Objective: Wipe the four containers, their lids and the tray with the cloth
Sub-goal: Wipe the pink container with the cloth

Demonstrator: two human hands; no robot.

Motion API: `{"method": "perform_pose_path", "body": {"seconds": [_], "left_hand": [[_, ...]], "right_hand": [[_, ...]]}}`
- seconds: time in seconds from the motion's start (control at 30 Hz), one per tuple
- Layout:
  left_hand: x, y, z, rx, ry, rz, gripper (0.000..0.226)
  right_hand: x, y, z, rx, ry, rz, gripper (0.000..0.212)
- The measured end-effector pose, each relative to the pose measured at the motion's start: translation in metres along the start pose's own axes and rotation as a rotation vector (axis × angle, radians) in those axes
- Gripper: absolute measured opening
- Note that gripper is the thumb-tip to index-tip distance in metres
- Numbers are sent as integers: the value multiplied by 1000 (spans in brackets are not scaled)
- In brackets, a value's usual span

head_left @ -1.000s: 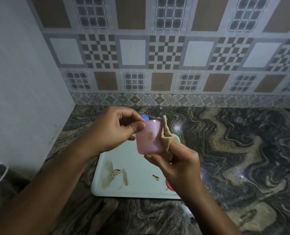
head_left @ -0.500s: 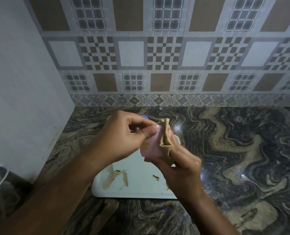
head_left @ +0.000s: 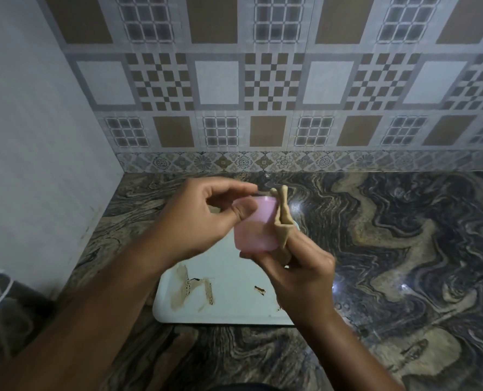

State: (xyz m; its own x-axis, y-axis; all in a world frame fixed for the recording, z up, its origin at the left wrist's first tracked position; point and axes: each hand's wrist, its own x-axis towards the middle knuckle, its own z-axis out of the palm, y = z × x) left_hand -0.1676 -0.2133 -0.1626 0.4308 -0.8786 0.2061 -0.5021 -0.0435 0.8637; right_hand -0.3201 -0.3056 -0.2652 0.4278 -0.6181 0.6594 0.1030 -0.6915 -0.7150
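Our left fingers [head_left: 243, 211] pinch the rim of the pink container [head_left: 256, 235], thumb on its nine o'clock side, so the left hand [head_left: 198, 218] holds it in the air. Our right hand [head_left: 299, 275] grips the folded tan cloth [head_left: 282, 221], pressed against the container's three o'clock wall. The container looks like thin plastic: light, fairly stiff, probably slick, so we judge the rim the surest hold while the soft cloth rubs. Toward six o'clock the white tray [head_left: 234, 309] lies on the marbled table [head_left: 404, 249], its brown smears [head_left: 184, 289] not yet wiped.
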Motion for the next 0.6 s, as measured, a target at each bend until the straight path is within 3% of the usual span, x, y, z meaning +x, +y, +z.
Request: {"method": "perform_pose_path", "body": {"seconds": [0.13,0.27,0.33,0.47,0.53,0.6], "left_hand": [[5,-11,-5,-211,1,-136,29],[2,-6,8,30,78,9,18],[1,-3,11,69,89,65,20],[3,-10,4,-163,-14,-70,33],[5,-14,3,-233,4,-113,30],[7,-14,4,-213,49,-106,27]], "right_hand": [[5,2,-2,53,-11,50,28],[4,3,2,-88,-59,-92,67],[5,5,1,-71,-43,-58,60],[4,6,-3,7,-10,62,32],[6,4,-2,-2,-18,63,32],[7,2,0,-47,-29,27,45]]}}
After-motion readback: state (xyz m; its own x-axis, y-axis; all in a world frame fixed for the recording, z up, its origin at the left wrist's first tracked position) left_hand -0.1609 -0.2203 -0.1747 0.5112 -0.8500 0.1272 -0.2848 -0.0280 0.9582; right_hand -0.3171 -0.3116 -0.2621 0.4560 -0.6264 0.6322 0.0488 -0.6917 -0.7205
